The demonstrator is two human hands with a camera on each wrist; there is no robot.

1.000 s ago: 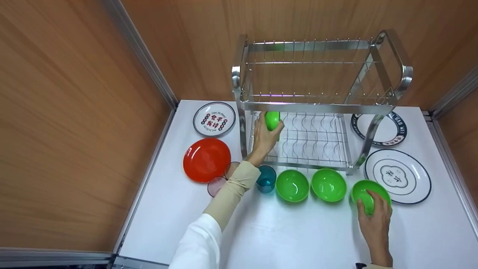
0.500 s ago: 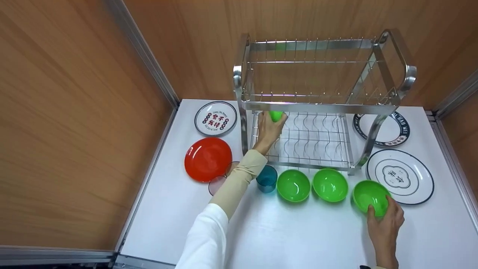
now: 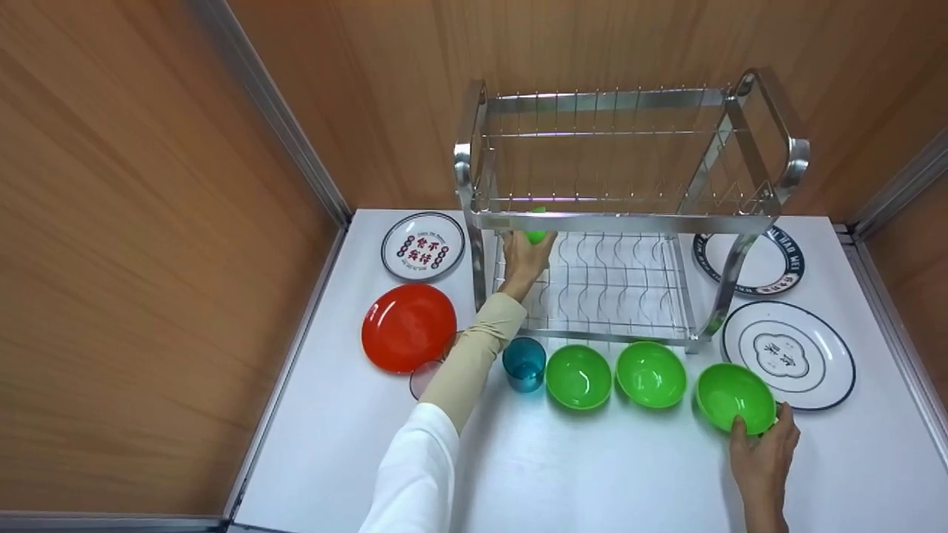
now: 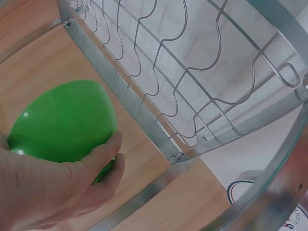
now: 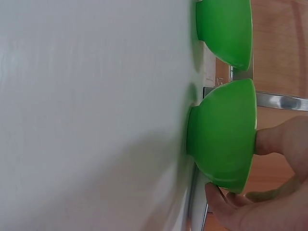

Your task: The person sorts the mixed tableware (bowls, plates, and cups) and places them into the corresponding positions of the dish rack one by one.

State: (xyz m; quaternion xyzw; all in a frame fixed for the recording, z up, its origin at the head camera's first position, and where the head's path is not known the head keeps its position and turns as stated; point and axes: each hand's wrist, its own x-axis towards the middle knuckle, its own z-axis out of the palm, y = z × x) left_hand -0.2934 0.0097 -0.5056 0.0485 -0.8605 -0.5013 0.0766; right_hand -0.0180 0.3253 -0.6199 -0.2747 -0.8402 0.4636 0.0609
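In the head view my left hand [image 3: 524, 260] reaches under the upper tier of the metal dish rack [image 3: 592, 222], at its left end. It grips a small green bowl [image 4: 65, 122], which the left wrist view shows tilted beside the rack's wires; whether the bowl touches the wires I cannot tell. My right hand [image 3: 763, 455] pinches the near right rim of another green bowl [image 3: 733, 396], thumb at the rim and fingers under its outer side. That bowl looks upright on the table, its foot on or close to the surface in the right wrist view.
Two more green bowls [image 3: 579, 377] and a blue glass [image 3: 524, 366] line the rack's front. A red plate [image 3: 409, 329], a small white plate [image 3: 422, 248] and pinkish glasses [image 3: 424, 379] are left. Two patterned plates [image 3: 822, 344] lie right. Wooden panels [image 3: 163, 259] enclose the table.
My left hand has pushed its bowl deeper into the rack, so less of the bowl shows. My right hand has shifted from over the right bowl to its near right rim.
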